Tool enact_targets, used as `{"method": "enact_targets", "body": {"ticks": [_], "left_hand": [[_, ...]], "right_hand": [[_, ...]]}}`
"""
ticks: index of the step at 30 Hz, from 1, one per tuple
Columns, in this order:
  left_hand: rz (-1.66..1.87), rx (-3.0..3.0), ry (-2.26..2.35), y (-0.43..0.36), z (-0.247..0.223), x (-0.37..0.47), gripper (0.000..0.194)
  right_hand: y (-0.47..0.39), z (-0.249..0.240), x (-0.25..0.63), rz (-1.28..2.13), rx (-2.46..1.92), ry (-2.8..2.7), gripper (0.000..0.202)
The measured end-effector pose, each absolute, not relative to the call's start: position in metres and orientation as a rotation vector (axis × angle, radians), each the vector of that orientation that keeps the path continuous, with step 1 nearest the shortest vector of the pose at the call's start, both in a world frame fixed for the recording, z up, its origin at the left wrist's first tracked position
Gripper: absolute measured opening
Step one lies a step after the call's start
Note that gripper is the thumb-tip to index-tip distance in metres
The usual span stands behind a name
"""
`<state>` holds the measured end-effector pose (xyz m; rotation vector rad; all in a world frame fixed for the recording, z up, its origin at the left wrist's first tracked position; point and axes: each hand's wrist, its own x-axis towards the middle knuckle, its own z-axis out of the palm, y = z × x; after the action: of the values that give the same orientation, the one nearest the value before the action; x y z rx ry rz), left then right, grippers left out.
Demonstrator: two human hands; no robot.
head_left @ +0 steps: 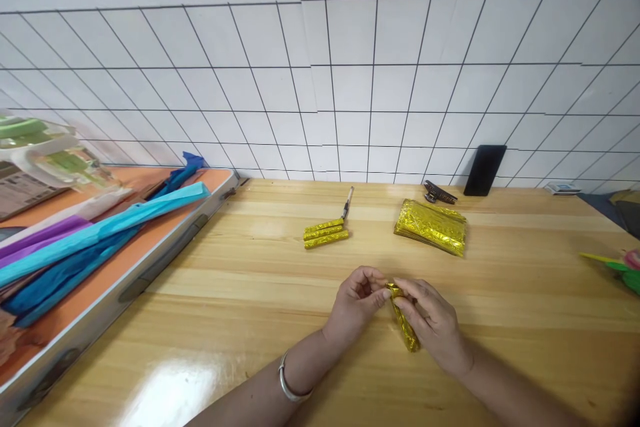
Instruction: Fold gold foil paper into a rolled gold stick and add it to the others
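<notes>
Both my hands are closed on one gold foil roll [406, 330] over the table's near middle. My left hand [356, 302] pinches its upper end between thumb and fingers. From the right side, my right hand [434, 320] grips the same roll just below that end. The lower part of the roll slants down toward me, its tip showing beside my right palm. Beyond my hands lie several finished-looking gold foil rolls [326, 233] side by side, with a pen [347, 203] touching them. A stack of flat gold foil sheets [433, 227] lies farther right.
An orange-topped case [150, 260] with crepe paper [110, 233] in blue, turquoise and purple fills the left. A dark hair clip [440, 193] and a black phone-like slab [485, 170] are near the tiled wall. Green and pink items [627, 270] sit at the right edge.
</notes>
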<state>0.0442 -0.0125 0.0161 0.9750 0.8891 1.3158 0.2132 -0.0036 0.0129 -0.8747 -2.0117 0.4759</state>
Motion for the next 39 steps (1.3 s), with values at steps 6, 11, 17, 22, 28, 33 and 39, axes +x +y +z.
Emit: {"method": "enact_targets", "body": {"ticks": [6, 11, 17, 22, 28, 33, 39], "left_hand": [[1.216, 1.035, 0.833, -0.016, 0.014, 0.050, 0.051], [1.139, 1.128, 0.759, -0.026, 0.006, 0.057, 0.068], [1.098, 1.251, 0.751, -0.034, 0.000, 0.058, 0.080], [1.143, 1.404, 0.883, -0.034, 0.009, 0.055, 0.073], [1.176, 1.666, 0.851, -0.037, 0.030, 0.050, 0.065], [1.264, 1.460, 0.797, -0.039, 0.031, 0.049, 0.041], [1.304, 1.103, 0.728, -0.034, 0.025, 0.047, 0.017]], "right_hand": [[-0.005, 0.024, 0.214, 0.528, -0.933, -1.940, 0.019], [-0.005, 0.023, 0.211, 0.536, -0.929, -1.906, 0.019], [-0.007, 0.024, 0.206, 0.522, -0.887, -1.924, 0.022], [-0.009, 0.031, 0.208, 0.492, -0.844, -2.010, 0.030], [-0.011, 0.040, 0.212, 0.417, -0.768, -2.042, 0.027], [-0.011, 0.045, 0.215, 0.438, -0.756, -2.037, 0.023], [-0.012, 0.047, 0.216, 0.493, -0.840, -2.004, 0.017]]}}
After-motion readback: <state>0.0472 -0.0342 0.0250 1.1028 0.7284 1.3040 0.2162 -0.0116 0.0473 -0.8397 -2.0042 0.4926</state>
